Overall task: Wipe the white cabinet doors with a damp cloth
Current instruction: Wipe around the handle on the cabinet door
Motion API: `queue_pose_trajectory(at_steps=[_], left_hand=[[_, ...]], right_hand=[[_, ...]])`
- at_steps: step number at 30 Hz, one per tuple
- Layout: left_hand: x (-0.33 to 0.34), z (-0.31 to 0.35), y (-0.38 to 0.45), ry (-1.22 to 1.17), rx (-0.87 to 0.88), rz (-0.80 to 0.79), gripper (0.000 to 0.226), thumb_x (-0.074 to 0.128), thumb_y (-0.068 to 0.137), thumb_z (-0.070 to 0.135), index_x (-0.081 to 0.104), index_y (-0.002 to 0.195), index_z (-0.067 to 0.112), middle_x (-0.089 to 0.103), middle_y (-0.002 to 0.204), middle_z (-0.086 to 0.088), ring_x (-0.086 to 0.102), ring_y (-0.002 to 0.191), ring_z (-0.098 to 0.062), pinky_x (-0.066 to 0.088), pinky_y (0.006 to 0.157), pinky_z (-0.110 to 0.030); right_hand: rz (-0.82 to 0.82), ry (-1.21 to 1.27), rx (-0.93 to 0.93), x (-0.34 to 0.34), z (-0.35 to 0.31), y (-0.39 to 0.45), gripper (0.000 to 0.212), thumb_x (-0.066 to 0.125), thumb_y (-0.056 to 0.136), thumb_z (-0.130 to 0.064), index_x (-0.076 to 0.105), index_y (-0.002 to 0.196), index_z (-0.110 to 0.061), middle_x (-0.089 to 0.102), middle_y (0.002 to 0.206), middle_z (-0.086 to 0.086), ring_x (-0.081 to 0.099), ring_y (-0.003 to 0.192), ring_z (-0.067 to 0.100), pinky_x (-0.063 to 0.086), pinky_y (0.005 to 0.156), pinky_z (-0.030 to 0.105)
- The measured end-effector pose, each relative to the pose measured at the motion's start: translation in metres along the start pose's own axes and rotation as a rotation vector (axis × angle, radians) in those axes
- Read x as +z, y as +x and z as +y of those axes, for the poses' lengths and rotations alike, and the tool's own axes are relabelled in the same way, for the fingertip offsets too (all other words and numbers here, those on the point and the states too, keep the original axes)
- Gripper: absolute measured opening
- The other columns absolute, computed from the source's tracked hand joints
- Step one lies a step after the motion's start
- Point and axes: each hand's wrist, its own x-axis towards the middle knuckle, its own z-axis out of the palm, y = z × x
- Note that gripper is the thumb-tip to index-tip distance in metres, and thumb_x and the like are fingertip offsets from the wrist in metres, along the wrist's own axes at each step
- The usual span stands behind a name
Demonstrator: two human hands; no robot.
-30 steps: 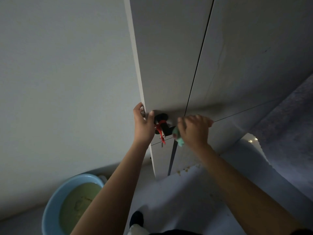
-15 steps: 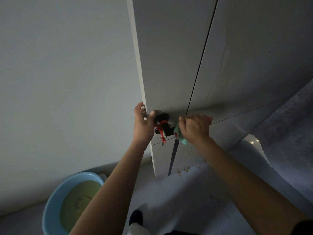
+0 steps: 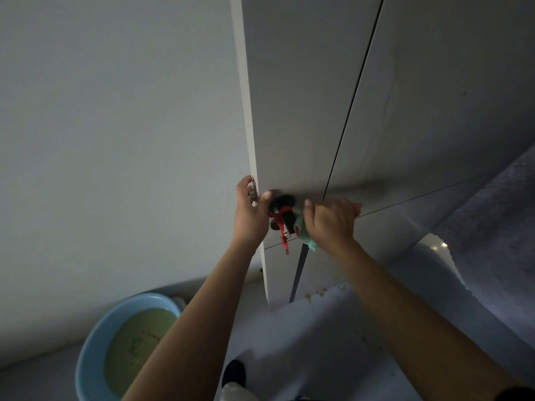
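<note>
My left hand [image 3: 251, 215] clamped on the white cabinet door's [image 3: 295, 111] edge, right hand [image 3: 333, 221] gripping green cloth [image 3: 306, 238] — black knob [image 3: 282, 208] between them, blue basin [image 3: 95, 348] below.

Two hands are up at the cabinet: the left hand [image 3: 250, 215] and the right hand [image 3: 333, 222]. One green cloth [image 3: 307, 237] sits under the right fingers [image 3: 347, 204]. Between the hands: one black knob [image 3: 285, 206], one red ribbon [image 3: 282, 230]. Two upper doors, left door [image 3: 301, 96] and right door [image 3: 434, 96]. One blue basin [image 3: 95, 342] stands on the floor.

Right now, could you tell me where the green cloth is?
In the head view the green cloth is bunched in the right hand, pressed at the white cabinet door just right of the black handle.
</note>
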Motion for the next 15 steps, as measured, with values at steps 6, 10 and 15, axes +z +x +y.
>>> queue_pose_trajectory(at_steps=[6, 10, 15], left_hand=[[0.002, 0.003, -0.001, -0.044, -0.002, -0.006, 0.038, 0.049, 0.098, 0.014, 0.032, 0.131, 0.024, 0.052, 0.126, -0.006, 0.053, 0.115, -0.025, 0.048, 0.096, -0.049], [-0.002, -0.001, -0.001, -0.051, 0.012, 0.002, 0.042, 0.052, 0.096, 0.015, 0.033, 0.134, 0.015, 0.052, 0.127, -0.011, 0.053, 0.117, -0.027, 0.046, 0.097, -0.051], [0.000, -0.003, -0.001, -0.048, 0.023, -0.007, 0.043, 0.050, 0.097, 0.017, 0.031, 0.136, 0.018, 0.052, 0.128, -0.007, 0.052, 0.117, -0.020, 0.047, 0.099, -0.039]], right_hand=[[-0.069, 0.018, 0.043, 0.013, -0.035, -0.008, 0.049, 0.040, 0.092, -0.038, 0.053, 0.050, -0.016, 0.034, 0.047, -0.005, 0.035, 0.047, 0.017, 0.028, 0.064, 0.031], [-0.314, -0.049, -0.118, 0.012, -0.009, 0.006, 0.062, 0.026, 0.101, -0.045, 0.041, 0.047, -0.020, 0.032, 0.039, -0.009, 0.039, 0.038, 0.011, 0.022, 0.053, 0.024], [-0.334, -0.027, -0.072, 0.008, -0.010, 0.007, 0.060, 0.021, 0.102, -0.043, 0.054, 0.058, -0.020, 0.043, 0.044, -0.005, 0.044, 0.042, 0.014, 0.035, 0.059, 0.029]])
